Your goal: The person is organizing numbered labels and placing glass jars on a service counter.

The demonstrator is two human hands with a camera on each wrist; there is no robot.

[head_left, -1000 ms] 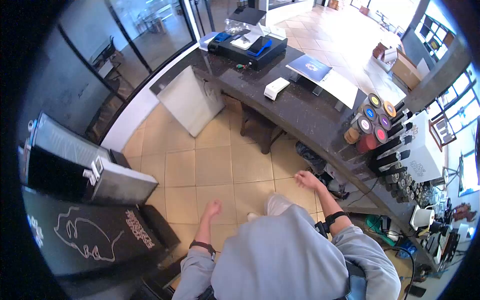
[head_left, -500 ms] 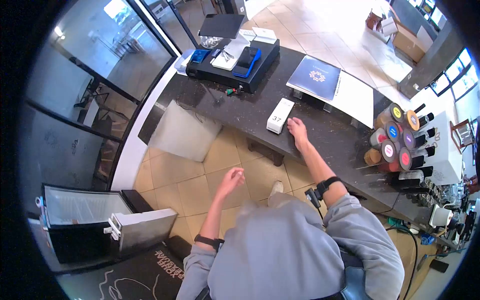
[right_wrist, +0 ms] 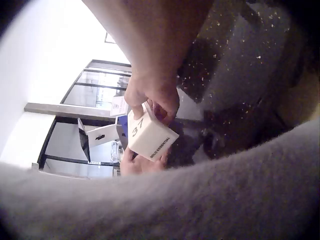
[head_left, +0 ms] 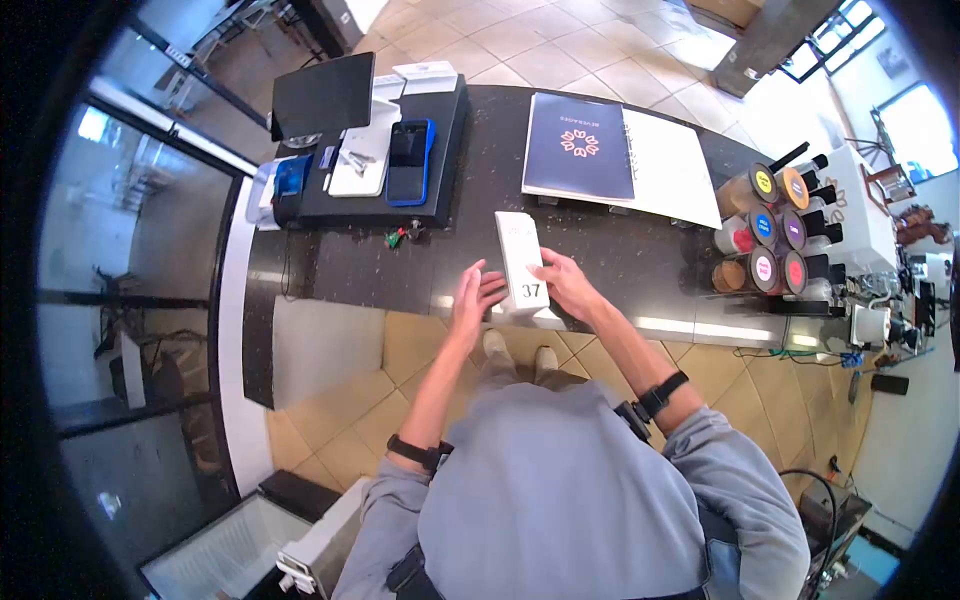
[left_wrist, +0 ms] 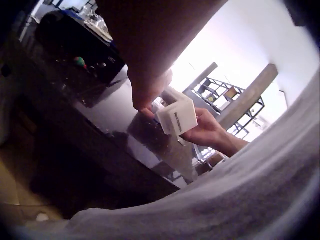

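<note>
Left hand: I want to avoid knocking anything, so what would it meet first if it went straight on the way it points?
Most likely the white box marked 37, gripped by the right hand; it sits so close to the left hand that contact is hard to judge.

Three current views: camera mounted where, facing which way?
Head: worn on the head, facing forward and down at the dark counter; left hand, right hand, grey top show.
Left wrist: on that wrist, facing the white box; left forearm, both hands, grey top show.
Right wrist: on that wrist, facing the same box; right forearm, both hands, grey top show.
Both wrist views share the box's small lettering.
</note>
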